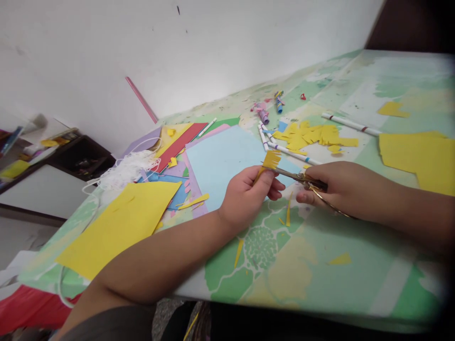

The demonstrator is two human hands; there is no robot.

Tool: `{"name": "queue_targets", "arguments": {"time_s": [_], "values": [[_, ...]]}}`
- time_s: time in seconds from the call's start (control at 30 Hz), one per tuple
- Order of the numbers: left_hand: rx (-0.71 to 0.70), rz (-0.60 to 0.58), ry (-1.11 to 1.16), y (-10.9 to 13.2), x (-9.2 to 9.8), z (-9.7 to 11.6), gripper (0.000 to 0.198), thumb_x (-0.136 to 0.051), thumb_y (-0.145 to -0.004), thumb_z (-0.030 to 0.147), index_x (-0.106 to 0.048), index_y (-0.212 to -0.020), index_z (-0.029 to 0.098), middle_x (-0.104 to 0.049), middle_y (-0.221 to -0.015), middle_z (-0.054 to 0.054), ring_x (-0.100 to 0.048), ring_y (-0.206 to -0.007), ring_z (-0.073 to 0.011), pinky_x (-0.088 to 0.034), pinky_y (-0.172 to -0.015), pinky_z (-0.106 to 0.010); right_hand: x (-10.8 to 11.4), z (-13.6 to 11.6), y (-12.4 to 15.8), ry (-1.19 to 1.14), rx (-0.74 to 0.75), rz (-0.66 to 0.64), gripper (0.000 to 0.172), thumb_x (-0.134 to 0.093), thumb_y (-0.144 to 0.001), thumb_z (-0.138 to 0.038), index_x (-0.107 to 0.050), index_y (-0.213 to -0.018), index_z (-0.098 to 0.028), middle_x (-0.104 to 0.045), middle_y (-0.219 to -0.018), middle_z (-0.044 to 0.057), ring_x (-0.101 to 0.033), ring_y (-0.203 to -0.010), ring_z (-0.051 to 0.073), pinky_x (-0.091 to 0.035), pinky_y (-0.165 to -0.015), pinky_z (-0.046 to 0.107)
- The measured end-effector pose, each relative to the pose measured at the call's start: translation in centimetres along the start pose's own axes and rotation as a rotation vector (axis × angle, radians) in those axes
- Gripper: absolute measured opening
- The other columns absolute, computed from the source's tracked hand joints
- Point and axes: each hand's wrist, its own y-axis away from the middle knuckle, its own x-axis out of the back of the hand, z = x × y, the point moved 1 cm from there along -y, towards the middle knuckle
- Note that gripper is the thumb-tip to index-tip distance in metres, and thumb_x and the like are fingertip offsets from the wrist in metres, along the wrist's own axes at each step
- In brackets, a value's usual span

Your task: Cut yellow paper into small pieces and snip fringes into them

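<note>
My left hand pinches a small strip of yellow paper whose upper edge is cut into a fringe. My right hand is wrapped round the handles of a pair of scissors. The scissor blades point left and reach the yellow strip just above my left thumb. Behind my left hand lies a light blue sheet of paper. Beyond the scissors is a pile of fringed yellow paper pieces.
At the left are a large yellow sheet, a bundle of white string and a red sheet. White paper rods and small curled paper pieces lie farther back. More yellow paper lies at the right. A white wall stands behind.
</note>
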Motion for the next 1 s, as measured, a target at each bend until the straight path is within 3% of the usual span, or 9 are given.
{"name": "queue_targets", "arguments": {"time_s": [0.5, 1.0], "values": [[0.049, 0.002, -0.088, 0.11, -0.14, 0.36, 0.022, -0.051, -0.079, 0.032, -0.057, -0.065, 0.016, -0.063, -0.062, 0.000, -0.056, -0.051, -0.0067, -0.046, -0.055, -0.022, 0.01, -0.40, -0.06, 0.005, -0.007, -0.027, 0.049, -0.035, -0.068, -0.070, -0.043, -0.059, -0.023, -0.051, -0.056, 0.002, -0.044, -0.052, 0.016, -0.027, -0.047, 0.028], [0.019, -0.017, -0.019, 0.17, -0.12, 0.29, 0.019, -0.051, -0.078, 0.031, -0.055, -0.068, 0.016, -0.062, -0.062, 0.001, -0.056, -0.051, -0.0061, -0.047, -0.053, -0.020, 0.34, -0.93, 0.12, 0.041, -0.029, -0.033, 0.047, -0.034, -0.074, -0.067, -0.040, -0.059, -0.022, -0.051, -0.057, 0.002, -0.043, -0.054, 0.016, -0.026, -0.050, 0.028]]}}
